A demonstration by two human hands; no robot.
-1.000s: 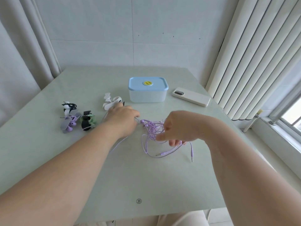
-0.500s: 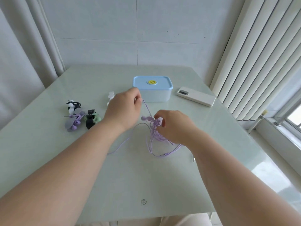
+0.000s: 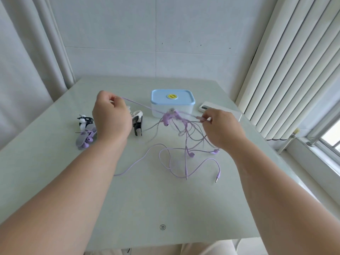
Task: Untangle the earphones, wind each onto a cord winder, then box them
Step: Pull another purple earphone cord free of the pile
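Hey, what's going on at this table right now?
A person is teasing apart a tangle of purple earphones. The left hand pinches one cord, drawn taut up and to the left; the right hand pinches another strand. The knot hangs between them, in front of the blue-lidded box, whose lid is on. Loose loops and plugs trail on the table. A few cord winders lie at the left, beside the left hand.

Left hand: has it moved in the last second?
Yes. The left hand has lifted off the table and swung left, away from the blue-lidded box, drawing a purple earphone cord taut from the tangle.
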